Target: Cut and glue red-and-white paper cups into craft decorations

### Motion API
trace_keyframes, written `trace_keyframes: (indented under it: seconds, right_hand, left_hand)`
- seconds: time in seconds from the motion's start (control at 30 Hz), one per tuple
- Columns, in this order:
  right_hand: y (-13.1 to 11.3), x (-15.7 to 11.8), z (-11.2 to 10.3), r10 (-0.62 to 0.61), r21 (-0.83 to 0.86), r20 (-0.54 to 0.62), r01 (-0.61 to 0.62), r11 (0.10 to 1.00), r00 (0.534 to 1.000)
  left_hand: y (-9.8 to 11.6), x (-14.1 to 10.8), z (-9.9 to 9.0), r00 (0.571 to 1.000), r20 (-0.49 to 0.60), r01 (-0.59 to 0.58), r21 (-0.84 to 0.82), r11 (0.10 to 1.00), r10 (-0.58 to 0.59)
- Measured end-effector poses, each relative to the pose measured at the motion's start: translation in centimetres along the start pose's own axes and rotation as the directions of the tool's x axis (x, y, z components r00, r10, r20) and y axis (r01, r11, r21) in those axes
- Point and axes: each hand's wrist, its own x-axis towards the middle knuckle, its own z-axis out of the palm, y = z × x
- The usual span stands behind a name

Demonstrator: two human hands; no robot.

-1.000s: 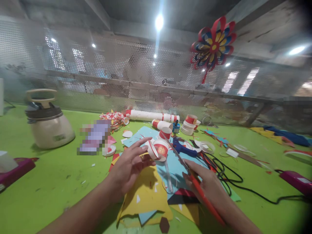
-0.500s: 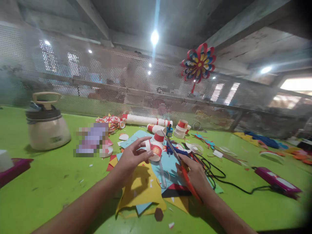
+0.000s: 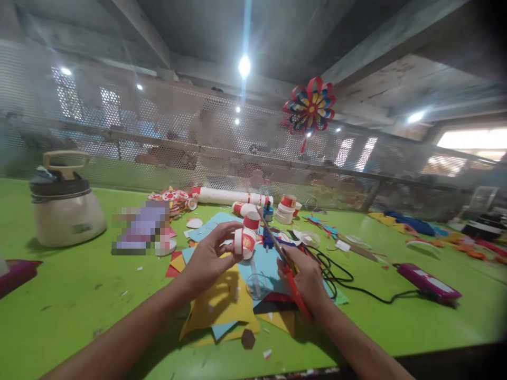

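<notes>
My left hand point(image 3: 214, 249) is closed around the rim of a red-and-white paper cup point(image 3: 247, 244), its fingers and thumb at the cup's left side. Just behind it is another red-and-white cup point(image 3: 251, 219); whether the two touch I cannot tell. In my right hand point(image 3: 304, 272) are scissors point(image 3: 293, 293) with orange-red handles, their blades pointing up and away to the right of the cups. Below the hands lie yellow sheets point(image 3: 222, 303) and light blue sheets point(image 3: 273, 266), with a blue glue gun point(image 3: 269, 240) partly hidden behind the scissors.
A long white cup tube point(image 3: 224, 196) and stacked cups point(image 3: 285, 208) stand at the back. To the left are a large jug point(image 3: 65, 203) and a blurred-out phone-like object point(image 3: 144, 224). A black cable point(image 3: 368, 293) runs to a purple power strip point(image 3: 430, 282) on the right.
The view has turned slightly right, so everything appears shifted left. My left fingers have drawn in closer on the cup's rim. The scissors stay in my right hand.
</notes>
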Motion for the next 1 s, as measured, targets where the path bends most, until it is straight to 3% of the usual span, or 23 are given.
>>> trace_keyframes:
  seconds: [0.13,0.4,0.63,0.8,1.0]
  right_hand:
    - [-0.4,-0.2,-0.2,-0.091,-0.021,0.082,0.093,0.995,0.992]
    - [-0.3,-0.6,0.2,-0.141,-0.047,0.200,0.154,0.987,0.970]
    - [-0.4,-0.5,0.0,-0.086,-0.022,0.208,0.092,0.995,0.974]
    - [-0.1,-0.3,0.1,-0.014,-0.010,0.218,0.017,1.000,0.976]
    - [-0.5,-0.2,-0.1,0.000,0.052,0.277,-0.015,0.999,0.961]
  left_hand:
    - [-0.1,0.2,-0.5,0.994,0.027,0.112,-0.180,0.977,-0.109]
    - [0.4,0.5,-1.5,0.991,-0.022,0.113,-0.414,0.903,-0.134]
    - [0.5,1.4,-2.6,0.990,-0.105,0.056,-0.342,0.938,-0.097]
    - [0.7,1.5,-2.8,1.000,-0.008,0.027,-0.257,0.966,-0.030]
    - [0.3,1.3,-3.1,0.998,0.024,0.057,-0.294,0.954,-0.052]
